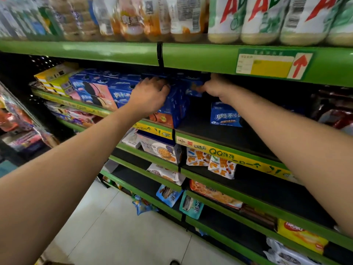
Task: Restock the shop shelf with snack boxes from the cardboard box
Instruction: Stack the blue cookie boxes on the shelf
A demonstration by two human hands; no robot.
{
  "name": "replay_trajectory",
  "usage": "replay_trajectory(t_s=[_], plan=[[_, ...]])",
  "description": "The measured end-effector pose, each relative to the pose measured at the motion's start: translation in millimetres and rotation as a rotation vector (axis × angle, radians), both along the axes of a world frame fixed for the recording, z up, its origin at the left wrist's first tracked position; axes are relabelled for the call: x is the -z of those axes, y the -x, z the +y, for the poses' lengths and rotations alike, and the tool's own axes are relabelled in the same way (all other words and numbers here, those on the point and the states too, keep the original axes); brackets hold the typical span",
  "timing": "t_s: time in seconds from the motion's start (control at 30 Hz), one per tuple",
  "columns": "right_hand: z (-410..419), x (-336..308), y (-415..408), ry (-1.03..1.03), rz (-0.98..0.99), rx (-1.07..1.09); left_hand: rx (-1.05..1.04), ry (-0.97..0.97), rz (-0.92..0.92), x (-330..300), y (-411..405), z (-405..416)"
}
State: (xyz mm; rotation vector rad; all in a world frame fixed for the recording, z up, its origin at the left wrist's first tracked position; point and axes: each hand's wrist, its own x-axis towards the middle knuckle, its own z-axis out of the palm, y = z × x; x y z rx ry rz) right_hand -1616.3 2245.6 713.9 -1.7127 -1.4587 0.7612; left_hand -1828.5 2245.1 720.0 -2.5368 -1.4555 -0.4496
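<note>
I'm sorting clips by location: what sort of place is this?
Most likely a small grocery or convenience shop: green tiered shelves with a price tag, bottled drinks above, and both hands setting blue snack boxes among packaged biscuits.

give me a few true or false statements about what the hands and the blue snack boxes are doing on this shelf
1. Both hands are on the stack of blue cardboard snack boxes on the second green metal shelf. True.
2. The left hand hangs idle below the shelf. False: it grips the top left of the stack.
3. A single blue snack box stands alone to the right of the stack. True.
4. The right hand holds a drink bottle. False: it holds the stack's upper right end; the white plastic bottles stand on the shelf above.
5. The cardboard supply box is in view. False: it cannot be seen.
</note>
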Motion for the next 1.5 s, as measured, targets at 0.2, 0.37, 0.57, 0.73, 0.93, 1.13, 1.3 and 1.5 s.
replay_trajectory(t_s=[0.2, 0.37, 0.57, 0.73, 0.93, 1.13, 1.3, 1.5], plan=[[12, -6, 4, 0.079, -0.077, -0.133, -0.004, -0.051, 0.077, 4, 0, 5], [11, 1, 12, 0.007, -0.103, -0.156, -0.038, -0.034, 0.184, 3, 0, 10], [11, 2, 19, -0.032, -0.087, -0.187, -0.035, -0.007, 0.202, 0, 1, 7], [14, 3, 20, -0.032, -0.077, -0.203, -0.015, -0.056, 0.326, 0, 1, 6], [15, 5, 20, -0.050, -0.086, -0.226, -0.010, -0.085, 0.325, 1, -1, 5], [4, 4, 16, -0.071, -0.171, -0.233, 0.044, -0.151, 0.347, 3, 3, 1], [-44, 2, -37, -0.049, -0.468, -0.170, 0.092, -0.151, 0.294, 4, 7, 3], [-108, 17, -99, 0.298, -0.745, -0.070, 0.015, -0.007, 0.143, -6, 5, -1]])
